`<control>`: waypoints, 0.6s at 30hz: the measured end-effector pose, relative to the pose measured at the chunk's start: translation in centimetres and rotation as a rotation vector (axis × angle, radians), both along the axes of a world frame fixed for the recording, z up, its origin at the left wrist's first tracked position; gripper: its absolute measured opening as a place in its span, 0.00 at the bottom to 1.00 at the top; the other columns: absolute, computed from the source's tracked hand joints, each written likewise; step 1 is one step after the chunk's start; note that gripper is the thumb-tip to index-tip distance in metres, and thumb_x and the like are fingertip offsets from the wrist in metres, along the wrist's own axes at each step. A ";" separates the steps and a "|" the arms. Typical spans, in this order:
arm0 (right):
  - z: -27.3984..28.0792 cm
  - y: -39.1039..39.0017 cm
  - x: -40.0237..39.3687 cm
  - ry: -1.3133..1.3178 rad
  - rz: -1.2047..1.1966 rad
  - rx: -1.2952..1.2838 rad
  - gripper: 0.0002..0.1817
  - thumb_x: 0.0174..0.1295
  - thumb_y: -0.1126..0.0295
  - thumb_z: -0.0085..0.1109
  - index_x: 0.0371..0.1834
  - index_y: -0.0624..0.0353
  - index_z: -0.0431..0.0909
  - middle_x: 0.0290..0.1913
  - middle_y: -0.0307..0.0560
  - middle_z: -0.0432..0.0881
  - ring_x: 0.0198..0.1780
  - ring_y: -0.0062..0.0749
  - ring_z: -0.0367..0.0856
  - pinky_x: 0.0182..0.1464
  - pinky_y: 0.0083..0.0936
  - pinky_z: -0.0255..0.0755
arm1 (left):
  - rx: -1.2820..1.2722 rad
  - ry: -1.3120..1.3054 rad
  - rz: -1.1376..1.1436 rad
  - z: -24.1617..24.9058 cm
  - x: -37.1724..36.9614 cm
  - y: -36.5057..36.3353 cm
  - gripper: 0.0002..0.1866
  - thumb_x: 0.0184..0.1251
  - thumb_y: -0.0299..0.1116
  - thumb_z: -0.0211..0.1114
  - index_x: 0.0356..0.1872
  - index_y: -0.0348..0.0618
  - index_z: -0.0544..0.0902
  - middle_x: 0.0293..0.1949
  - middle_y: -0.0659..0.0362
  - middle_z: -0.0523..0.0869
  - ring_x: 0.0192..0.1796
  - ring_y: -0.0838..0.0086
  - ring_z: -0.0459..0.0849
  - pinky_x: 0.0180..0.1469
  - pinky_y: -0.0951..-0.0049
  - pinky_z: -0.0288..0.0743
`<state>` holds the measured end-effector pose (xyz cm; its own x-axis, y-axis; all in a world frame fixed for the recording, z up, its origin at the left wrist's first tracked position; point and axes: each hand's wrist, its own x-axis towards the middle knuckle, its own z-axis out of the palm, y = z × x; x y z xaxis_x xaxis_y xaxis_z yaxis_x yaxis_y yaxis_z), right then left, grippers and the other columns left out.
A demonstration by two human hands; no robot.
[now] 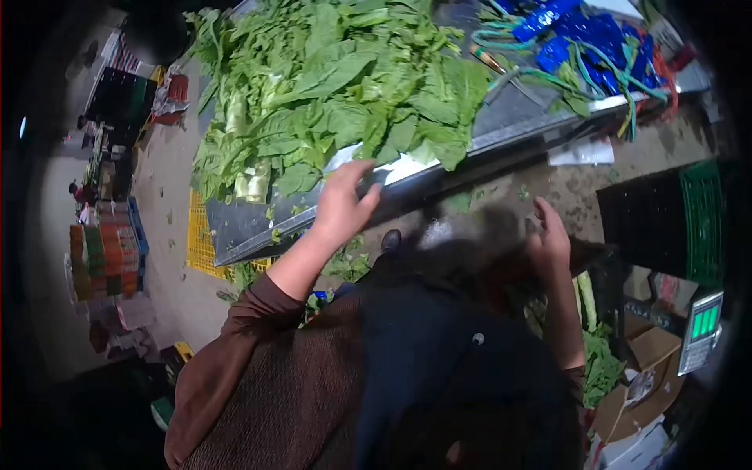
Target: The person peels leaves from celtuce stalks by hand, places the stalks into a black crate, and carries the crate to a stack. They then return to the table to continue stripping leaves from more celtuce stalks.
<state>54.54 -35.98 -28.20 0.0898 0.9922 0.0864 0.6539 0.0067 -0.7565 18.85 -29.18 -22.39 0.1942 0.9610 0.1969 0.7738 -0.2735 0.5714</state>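
A large heap of green leafy vegetables (337, 86) covers much of the dark tabletop (235, 227). Pale, thick cut stems (252, 184) lie at its near left corner. Over the table's near edge, just below the leaves, is my left hand (345, 200), with thumb and fingers apart and nothing seen in it. Whether its fingertips touch the table edge cannot be made out. My right hand (551, 235) hangs in the air to the right, in front of the table, its fingers loosely bent and apart, holding nothing visible.
Blue plastic wrapping (580, 43) and green cords (619, 78) lie at the table's right, beside a brown-handled tool (487, 59). Right of me are a green-and-black crate (697, 219), a lit scale display (703, 323) and a cardboard box (650, 384). A yellow crate (205, 239) stands under the left corner.
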 end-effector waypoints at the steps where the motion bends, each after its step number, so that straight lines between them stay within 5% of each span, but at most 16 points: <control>1: 2.0 2.4 -3.2 -0.038 0.095 0.025 0.23 0.59 0.72 0.58 0.59 0.61 0.70 0.55 0.57 0.76 0.58 0.52 0.73 0.59 0.37 0.68 | 0.126 0.067 0.074 0.3 -3.0 0.8 0.21 0.53 0.30 0.68 0.50 0.39 0.78 0.48 0.47 0.81 0.52 0.53 0.78 0.57 0.61 0.71; 7: 7.4 13.7 -23.9 -0.339 0.669 0.504 0.24 0.53 0.71 0.61 0.56 0.55 0.74 0.60 0.52 0.74 0.60 0.51 0.73 0.59 0.41 0.68 | 0.374 0.325 0.609 2.1 -19.4 3.0 0.29 0.53 0.32 0.68 0.59 0.42 0.73 0.58 0.47 0.73 0.60 0.52 0.70 0.63 0.59 0.63; 11: 7.0 18.8 -35.1 -0.345 0.908 0.632 0.25 0.56 0.63 0.60 0.60 0.49 0.73 0.64 0.48 0.71 0.64 0.52 0.68 0.64 0.45 0.63 | 0.127 0.237 0.582 0.9 -25.3 5.4 0.43 0.49 0.39 0.73 0.68 0.43 0.62 0.58 0.43 0.74 0.61 0.49 0.71 0.61 0.57 0.66; 13: 5.4 21.4 -39.1 -0.510 1.056 0.635 0.27 0.59 0.59 0.58 0.64 0.44 0.69 0.68 0.43 0.66 0.70 0.49 0.60 0.70 0.46 0.53 | -0.178 -0.050 0.473 1.4 -25.5 6.0 0.46 0.49 0.39 0.73 0.70 0.44 0.59 0.53 0.41 0.77 0.58 0.48 0.74 0.59 0.57 0.69; 14: 4.7 22.6 -40.0 -0.579 1.075 0.547 0.28 0.61 0.55 0.56 0.66 0.38 0.65 0.71 0.39 0.61 0.73 0.45 0.52 0.73 0.46 0.46 | -0.194 0.071 0.500 1.3 -25.8 6.2 0.48 0.48 0.38 0.73 0.71 0.44 0.57 0.49 0.40 0.79 0.55 0.48 0.76 0.56 0.57 0.71; 18: 2.2 27.8 -37.4 -0.810 0.896 0.486 0.24 0.62 0.56 0.53 0.64 0.31 0.68 0.66 0.42 0.68 0.70 0.41 0.60 0.72 0.43 0.50 | -0.165 -0.017 0.445 1.2 -26.9 6.0 0.48 0.49 0.37 0.72 0.72 0.45 0.57 0.50 0.39 0.78 0.55 0.47 0.75 0.56 0.56 0.71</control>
<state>17.15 -8.22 -26.01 -0.8298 0.5319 0.1689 0.5463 0.8360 0.0516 -8.02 -23.18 -21.19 -0.2452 0.9688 0.0346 0.7854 0.1776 0.5930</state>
